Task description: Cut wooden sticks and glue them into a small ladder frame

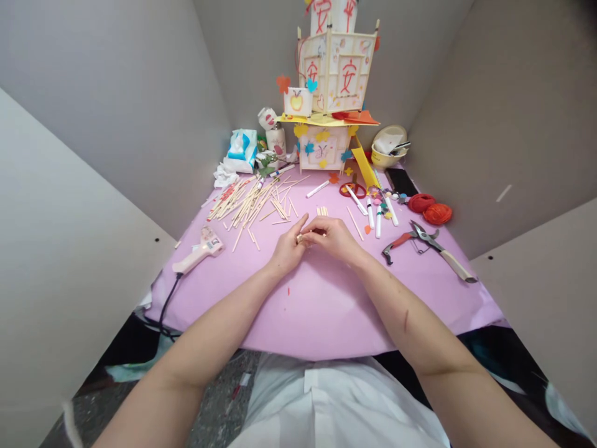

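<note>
My left hand [288,250] and my right hand [334,239] meet over the middle of the purple-covered table [321,311]. Between them show the pale ends of what look like short wooden sticks [300,238], curled in my left hand. The thumb and fingers of my right hand are closed in a pinch at these ends; most of the sticks are hidden by the fingers. Just beyond my right hand lie several short sticks [321,211] side by side. A single longer stick [355,223] rests to their right.
A loose pile of sticks [249,202] spreads at left, near a corded glue gun [200,251]. Behind stands a tiered paper-and-stick lantern tower [324,149]. At right are markers [378,221], red scissors [353,190], pruning shears [438,249] and yarn balls [437,214].
</note>
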A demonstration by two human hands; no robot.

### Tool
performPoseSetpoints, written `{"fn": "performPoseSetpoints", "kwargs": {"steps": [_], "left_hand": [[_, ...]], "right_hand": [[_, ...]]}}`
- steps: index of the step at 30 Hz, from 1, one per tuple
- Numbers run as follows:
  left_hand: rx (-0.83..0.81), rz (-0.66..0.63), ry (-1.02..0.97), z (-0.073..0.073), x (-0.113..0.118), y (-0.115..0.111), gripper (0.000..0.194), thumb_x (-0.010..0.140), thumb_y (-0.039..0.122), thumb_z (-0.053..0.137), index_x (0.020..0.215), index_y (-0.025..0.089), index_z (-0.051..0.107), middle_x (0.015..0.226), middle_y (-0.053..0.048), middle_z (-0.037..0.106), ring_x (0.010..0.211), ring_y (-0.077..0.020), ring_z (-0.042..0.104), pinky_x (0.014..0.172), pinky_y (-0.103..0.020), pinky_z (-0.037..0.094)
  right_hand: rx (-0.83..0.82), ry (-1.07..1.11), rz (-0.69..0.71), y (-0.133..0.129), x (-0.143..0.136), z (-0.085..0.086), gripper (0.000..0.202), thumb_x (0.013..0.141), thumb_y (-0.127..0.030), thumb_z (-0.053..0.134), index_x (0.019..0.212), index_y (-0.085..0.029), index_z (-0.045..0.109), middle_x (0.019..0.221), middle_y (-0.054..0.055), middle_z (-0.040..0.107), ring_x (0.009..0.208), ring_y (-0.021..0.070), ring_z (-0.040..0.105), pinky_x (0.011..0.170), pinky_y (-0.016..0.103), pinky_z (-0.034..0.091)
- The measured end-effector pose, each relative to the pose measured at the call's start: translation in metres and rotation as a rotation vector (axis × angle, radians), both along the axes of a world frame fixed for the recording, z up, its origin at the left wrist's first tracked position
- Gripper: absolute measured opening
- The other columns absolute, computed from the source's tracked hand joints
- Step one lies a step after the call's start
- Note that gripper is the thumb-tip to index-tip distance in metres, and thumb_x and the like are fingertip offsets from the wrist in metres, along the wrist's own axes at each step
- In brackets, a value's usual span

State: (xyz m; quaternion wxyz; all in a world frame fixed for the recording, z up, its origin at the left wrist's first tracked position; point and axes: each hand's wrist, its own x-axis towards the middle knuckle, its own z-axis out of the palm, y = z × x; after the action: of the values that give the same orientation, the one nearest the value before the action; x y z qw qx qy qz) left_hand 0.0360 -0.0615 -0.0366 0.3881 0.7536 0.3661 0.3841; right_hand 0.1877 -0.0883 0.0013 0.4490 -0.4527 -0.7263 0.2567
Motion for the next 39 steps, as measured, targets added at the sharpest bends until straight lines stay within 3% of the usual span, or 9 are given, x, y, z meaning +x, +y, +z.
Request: {"fn": "performPoseSetpoints", "kwargs": {"steps": [5, 13, 16, 19, 23, 26, 30, 35, 39], "left_hand": [[-0.026, -0.029, 0.022, -0.004, 0.0, 0.004, 0.064, 0.08, 0.015, 0.054, 0.142, 0.011, 0.035, 0.123, -0.012, 0.062, 0.108, -0.0225, 0.06, 0.092, -0.033, 0.047], [-0.109, -0.038, 0.006, -0.007, 0.001, 0.006, 0.067, 0.08, 0.02, 0.057, 0.143, 0.015, 0.034, 0.104, -0.008, 0.07, 0.089, -0.0197, 0.065, 0.086, -0.034, 0.049], [-0.151, -0.038, -0.053, -0.003, 0.002, 0.004, 0.061, 0.074, 0.016, 0.06, 0.134, 0.015, 0.048, 0.106, -0.007, 0.07, 0.095, -0.0201, 0.064, 0.09, -0.034, 0.047], [-0.227, -0.099, -0.11, 0.002, 0.002, 0.001, 0.037, 0.073, 0.016, 0.059, 0.11, 0.013, 0.064, 0.099, -0.007, 0.072, 0.091, -0.0197, 0.066, 0.086, -0.033, 0.049], [-0.31, -0.14, -0.147, 0.003, 0.004, -0.001, 0.027, 0.075, 0.019, 0.058, 0.099, 0.01, 0.066, 0.092, -0.011, 0.073, 0.082, -0.0189, 0.069, 0.077, -0.032, 0.053], [-0.347, -0.157, -0.175, 0.003, 0.004, 0.0, 0.025, 0.073, 0.018, 0.059, 0.095, 0.01, 0.066, 0.093, -0.012, 0.073, 0.081, -0.0184, 0.069, 0.077, -0.033, 0.053], [-0.359, -0.167, -0.205, 0.0, 0.004, 0.002, 0.025, 0.071, 0.022, 0.062, 0.093, 0.011, 0.067, 0.095, -0.011, 0.072, 0.083, -0.0187, 0.068, 0.079, -0.034, 0.053], [-0.357, -0.174, -0.23, -0.004, 0.005, 0.003, 0.026, 0.071, 0.024, 0.062, 0.094, 0.011, 0.067, 0.096, -0.011, 0.072, 0.085, -0.0189, 0.068, 0.081, -0.036, 0.053], [-0.346, -0.183, -0.234, -0.006, 0.004, 0.004, 0.026, 0.072, 0.025, 0.062, 0.095, 0.011, 0.067, 0.096, -0.011, 0.071, 0.086, -0.0188, 0.067, 0.081, -0.036, 0.052]], "right_hand": [[-0.064, 0.017, 0.002, 0.003, 0.001, -0.007, 0.008, 0.077, -0.022, 0.063, 0.077, -0.018, 0.071, 0.074, 0.001, 0.066, 0.067, 0.0124, 0.058, 0.065, 0.025, 0.043], [-0.139, 0.031, -0.037, 0.003, 0.011, -0.013, 0.026, 0.069, -0.024, 0.068, 0.094, -0.017, 0.069, 0.075, 0.0, 0.065, 0.065, 0.0125, 0.055, 0.063, 0.026, 0.043], [-0.091, -0.026, -0.069, 0.003, 0.016, -0.011, 0.021, 0.069, -0.026, 0.068, 0.088, -0.017, 0.069, 0.08, 0.001, 0.064, 0.066, 0.012, 0.053, 0.063, 0.026, 0.043], [-0.092, -0.022, -0.129, -0.002, 0.027, -0.006, 0.021, 0.072, -0.03, 0.067, 0.089, -0.017, 0.068, 0.081, 0.003, 0.065, 0.068, 0.0134, 0.055, 0.064, 0.027, 0.045], [-0.102, -0.009, -0.344, -0.024, 0.063, 0.003, 0.026, 0.075, -0.038, 0.064, 0.09, -0.017, 0.068, 0.085, 0.006, 0.068, 0.075, 0.0175, 0.061, 0.071, 0.031, 0.048], [-0.141, -0.142, -0.702, -0.052, 0.1, 0.007, 0.036, 0.076, -0.045, 0.06, 0.097, -0.017, 0.066, 0.096, 0.01, 0.068, 0.086, 0.0233, 0.062, 0.08, 0.038, 0.047], [-0.279, -0.388, -1.149, -0.085, 0.134, 0.003, 0.082, 0.069, -0.063, 0.059, 0.131, -0.011, 0.046, 0.129, 0.022, 0.05, 0.12, 0.0371, 0.046, 0.098, 0.051, 0.035], [-0.752, -0.458, -1.255, -0.086, 0.13, -0.005, 0.118, 0.058, -0.085, 0.047, 0.148, -0.017, 0.012, 0.147, 0.025, 0.027, 0.133, 0.0485, 0.021, 0.099, 0.069, 0.018], [-0.903, -0.474, -1.256, -0.068, 0.126, -0.007, 0.126, 0.053, -0.089, 0.043, 0.149, -0.016, 0.008, 0.15, 0.027, 0.018, 0.133, 0.0536, 0.011, 0.093, 0.077, 0.013]]}}
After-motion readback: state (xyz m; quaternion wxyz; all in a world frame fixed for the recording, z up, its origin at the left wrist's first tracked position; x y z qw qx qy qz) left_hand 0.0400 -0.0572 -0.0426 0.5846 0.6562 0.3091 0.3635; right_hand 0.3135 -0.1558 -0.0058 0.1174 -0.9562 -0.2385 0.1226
